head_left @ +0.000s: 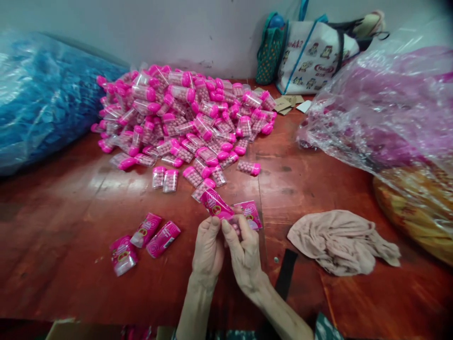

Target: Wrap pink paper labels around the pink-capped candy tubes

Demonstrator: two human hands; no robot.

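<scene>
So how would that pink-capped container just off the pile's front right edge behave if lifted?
The container should feel stiff, given its straight clear walls. Its glossy surface might slip. The pink balls inside may shift, being small and round.

Left hand (208, 245), right hand (246, 252), forearms (195, 304) bare; dark-green garment (327, 327), apparently light-patterned, blurred at bottom edge

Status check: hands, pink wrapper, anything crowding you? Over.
Left hand, right hand both on pink wrapper. Pile of pink-capped containers just ahead. Beige cloth off right.
</scene>
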